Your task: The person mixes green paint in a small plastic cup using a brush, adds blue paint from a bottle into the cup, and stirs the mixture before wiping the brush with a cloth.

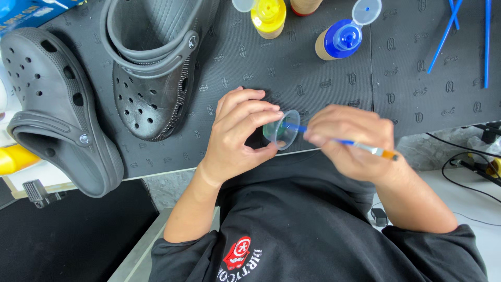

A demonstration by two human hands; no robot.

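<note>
Brush (344, 141) tip hidden inside the small clear cup (282, 130); upper black clog (156, 62) and paint bottles (269, 15) cut off at the top edge.

We look down on a tabletop (323, 68) covered by a mat. At its near edge, our left hand (237, 133) holds a small cup (282, 129) tipped on its side, its mouth facing right. Our right hand (349, 141), just beside it on the right, holds a paintbrush (365, 148) whose tip reaches into the cup. Two clogs (151, 68) lie to the left, one (52, 109) nearer the left edge. Behind the hands, at the far edge, stand two paint bottles (339, 39), lids flipped open. Thin sticks (443, 36) lie far right.
</note>
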